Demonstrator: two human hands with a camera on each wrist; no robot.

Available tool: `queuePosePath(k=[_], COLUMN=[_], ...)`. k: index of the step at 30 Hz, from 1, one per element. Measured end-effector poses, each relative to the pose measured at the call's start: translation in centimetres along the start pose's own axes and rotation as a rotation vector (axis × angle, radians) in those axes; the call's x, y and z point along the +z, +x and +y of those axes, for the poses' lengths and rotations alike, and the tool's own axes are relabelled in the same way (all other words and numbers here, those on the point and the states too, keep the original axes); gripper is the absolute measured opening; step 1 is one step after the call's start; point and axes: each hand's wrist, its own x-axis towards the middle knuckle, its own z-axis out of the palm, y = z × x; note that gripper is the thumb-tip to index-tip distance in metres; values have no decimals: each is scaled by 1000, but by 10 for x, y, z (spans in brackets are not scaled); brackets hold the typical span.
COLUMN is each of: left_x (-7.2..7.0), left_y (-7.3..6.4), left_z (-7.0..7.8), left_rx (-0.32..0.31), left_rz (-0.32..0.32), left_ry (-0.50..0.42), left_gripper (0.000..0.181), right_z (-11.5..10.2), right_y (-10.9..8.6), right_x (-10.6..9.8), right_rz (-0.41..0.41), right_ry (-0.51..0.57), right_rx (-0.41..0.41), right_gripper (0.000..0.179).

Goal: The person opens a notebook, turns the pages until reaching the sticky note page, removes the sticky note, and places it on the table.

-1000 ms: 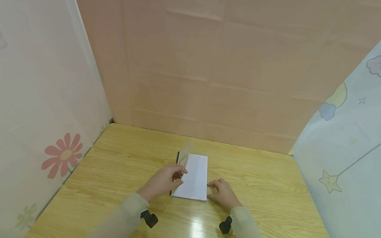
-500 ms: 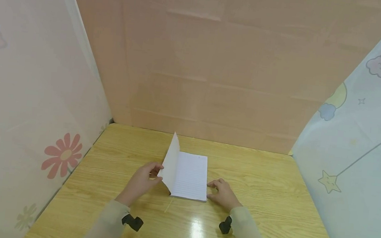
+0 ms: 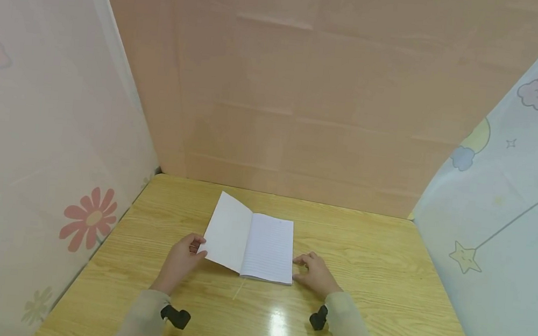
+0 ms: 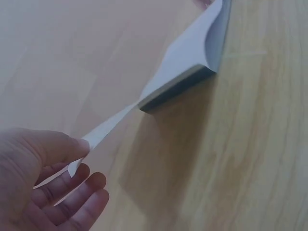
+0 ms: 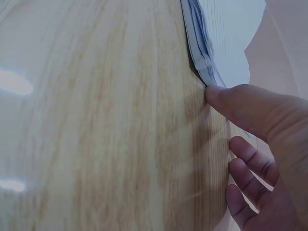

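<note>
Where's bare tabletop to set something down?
Free: tabletop between right grip and star-printed wall; between left grip and flower-printed wall; narrow strip between lined page and back wall. Crowded: centre, left grip pinching the lifted leaf, right grip at the notebook.

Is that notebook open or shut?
Open: the left hand holds a white leaf out to the left, and a lined page shows beside it.

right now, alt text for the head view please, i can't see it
A person's left hand holds up the white leaf of an open notebook on a wooden table, while the right hand rests at the notebook's right edge. A tan wall stands behind.
</note>
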Motion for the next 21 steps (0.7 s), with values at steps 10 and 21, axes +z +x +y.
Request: queuePosePath(k=[10,21], left_x=[3,10], left_y=[1,7], left_z=[-25,-48], left_rx=[-51,-22], left_rz=[-38,-92], left_ry=[131,279], left_gripper=[28,27], right_z=[-9,-1], right_y=[-5,-2], right_x=[-4,0], right_rz=[-5,-2], right_ry=[53,9], right_rx=[-2,7], right_gripper=[36,36])
